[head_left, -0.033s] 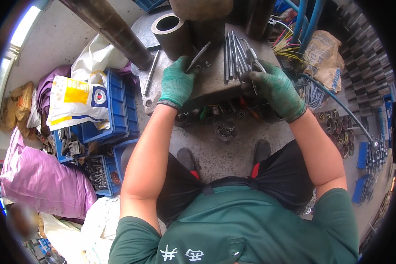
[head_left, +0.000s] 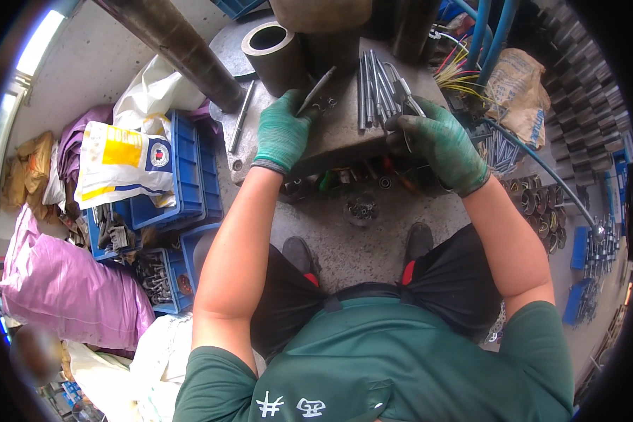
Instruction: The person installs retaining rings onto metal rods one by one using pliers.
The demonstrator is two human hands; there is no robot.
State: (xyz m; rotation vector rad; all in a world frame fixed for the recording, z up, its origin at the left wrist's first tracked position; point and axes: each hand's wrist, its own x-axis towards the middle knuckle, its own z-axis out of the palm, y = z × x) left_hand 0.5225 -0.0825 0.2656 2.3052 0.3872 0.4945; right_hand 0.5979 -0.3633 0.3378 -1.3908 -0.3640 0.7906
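Note:
My left hand [head_left: 285, 132], in a green glove, is closed on a short grey metal rod [head_left: 318, 90] that tilts up and to the right. A few small metal rings or nuts [head_left: 330, 103] lie just beside it on a thick metal block [head_left: 337, 141]. My right hand [head_left: 439, 144], gloved in green with dark fingertips, grips a shiny metal rod [head_left: 413, 103] whose far end looks bent. Several long thin metal rods [head_left: 370, 91] lie side by side on the block, left of that hand. Another single rod [head_left: 242, 116] rests alone at the block's left end.
A thick hollow cylinder [head_left: 271, 53] stands behind my left hand, near a slanting steel column [head_left: 179, 53]. Blue crates [head_left: 186, 169] and a pink sack [head_left: 74, 288] sit to the left. At right are a blue hose [head_left: 534, 158], coloured wires and a brown paper sack [head_left: 519, 91].

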